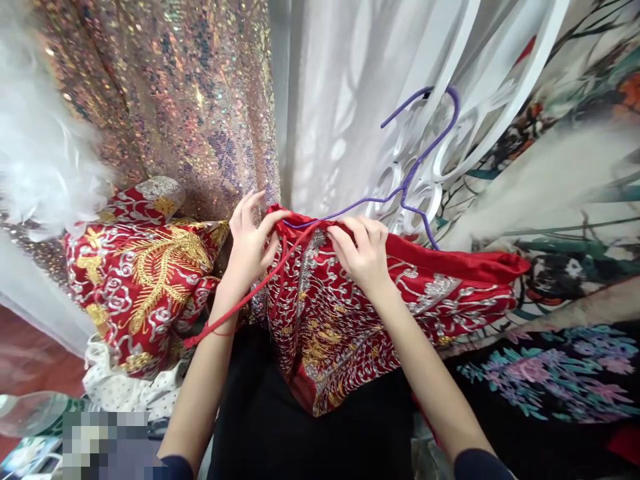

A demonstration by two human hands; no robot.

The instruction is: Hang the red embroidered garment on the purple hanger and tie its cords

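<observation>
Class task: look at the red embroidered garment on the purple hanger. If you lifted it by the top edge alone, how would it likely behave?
The red embroidered garment would probably hang floppy: it already folds and drapes below the purple hanger. Its dense silver and gold embroidery suggests it is fairly heavy for cloth. The smooth red top edge, pinched by the left hand and right hand, may slip.

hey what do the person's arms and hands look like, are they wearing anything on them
Both forearms are bare up to dark navy sleeves pushed up near the elbows. The left hand and right hand wear no gloves, and no rings show. A thin red string circles the left wrist.
</observation>
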